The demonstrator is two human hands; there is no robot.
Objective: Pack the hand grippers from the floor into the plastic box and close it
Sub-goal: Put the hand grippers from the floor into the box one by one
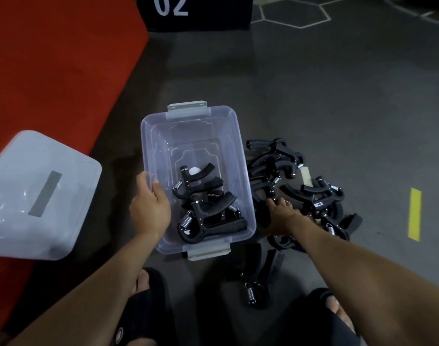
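We saw white "02" on a black block (196,11) at the far edge. The plastic box (234,136) sat open on the floor (338,96), several hand grippers (208,216) inside, more piled (313,196) just right of it. Our left hand (150,208) curled its fingers (145,179) over the box's left rim. Our right hand (281,211) reached into the pile; we could not tell its grasp. The lid (38,193) lay left.
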